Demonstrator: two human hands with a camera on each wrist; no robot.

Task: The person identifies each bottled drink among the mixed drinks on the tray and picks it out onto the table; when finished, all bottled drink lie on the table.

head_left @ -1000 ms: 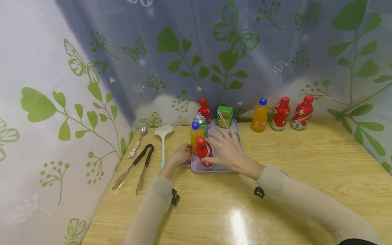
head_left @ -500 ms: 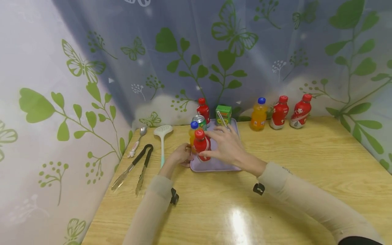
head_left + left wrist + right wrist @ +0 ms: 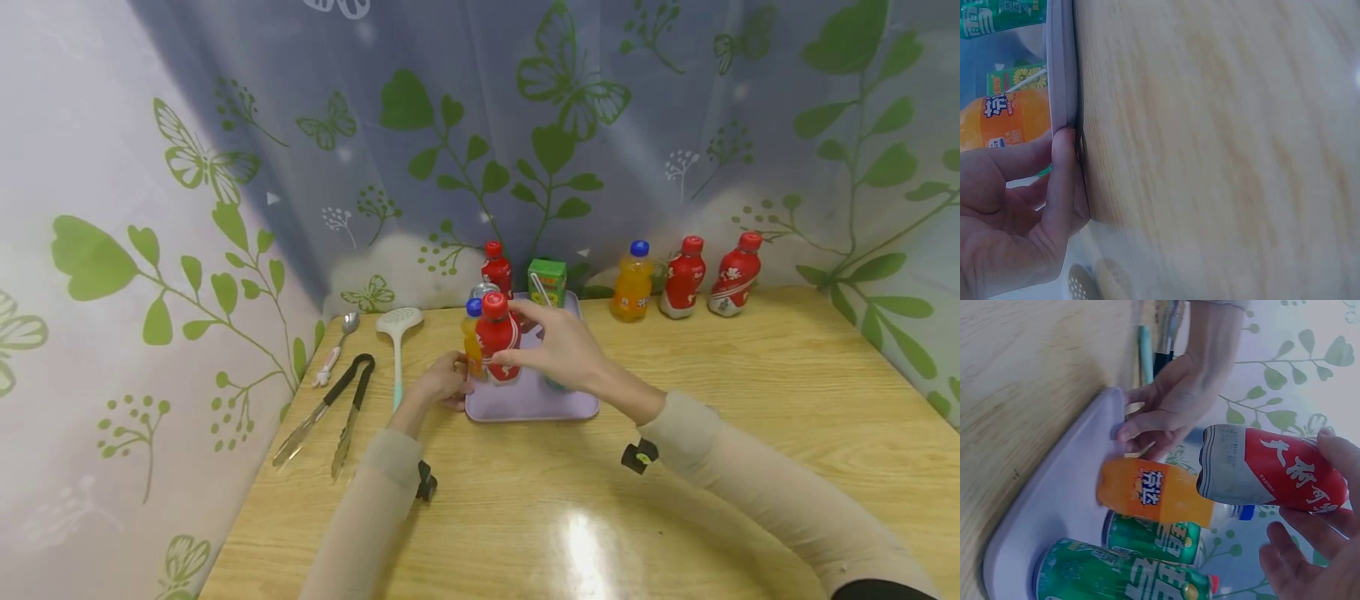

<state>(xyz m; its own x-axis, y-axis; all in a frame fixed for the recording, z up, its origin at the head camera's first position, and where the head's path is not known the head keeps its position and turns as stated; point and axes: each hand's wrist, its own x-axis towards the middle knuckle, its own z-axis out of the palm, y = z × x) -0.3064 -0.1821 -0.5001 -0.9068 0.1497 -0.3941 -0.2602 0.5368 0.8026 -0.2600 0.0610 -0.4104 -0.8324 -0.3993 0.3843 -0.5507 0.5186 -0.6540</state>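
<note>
My right hand grips a red drink bottle around its upper part. In the right wrist view the bottle's base hangs in the air above the lilac tray. Pinched between the thumb and fingers of my left hand is the tray's left rim. An orange soda bottle with a blue cap stands on the tray near the left hand. Two green cans, a nearer can and a farther can, are also on it. A green juice box and another red bottle stand at the back.
Left of the tray lie a slotted turner, black-handled tongs and a spoon. Along the curtain at right stand an orange bottle and two red bottles, a left one and a right one.
The red bottle in my right hand has risen from the tray's front left and shifted slightly back. My left hand keeps its place on the tray rim.
</note>
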